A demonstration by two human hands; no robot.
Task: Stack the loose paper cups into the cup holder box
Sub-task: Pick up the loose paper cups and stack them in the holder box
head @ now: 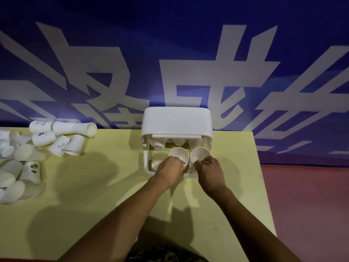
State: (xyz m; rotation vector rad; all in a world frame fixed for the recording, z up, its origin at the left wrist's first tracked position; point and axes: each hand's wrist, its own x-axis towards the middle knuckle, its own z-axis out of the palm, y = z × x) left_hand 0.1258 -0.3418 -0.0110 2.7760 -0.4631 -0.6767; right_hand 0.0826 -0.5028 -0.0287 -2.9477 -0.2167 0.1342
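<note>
The white cup holder box (176, 120) stands at the table's far edge, its lid raised and its clear front tray pulled toward me. My left hand (170, 169) grips a white paper cup (178, 155) by the near rim, mouth up, over the tray. Beside it, my right hand (208, 167) pinches a second white cup (200, 154) at its near rim. The two cups sit side by side, almost touching. Further cups show dimly inside the box behind them.
A heap of loose white paper cups (28, 152), some printed, lies on the yellow table (105, 186) at the far left. The table's right edge drops to a reddish floor (309, 205). A blue banner with large white characters hangs behind.
</note>
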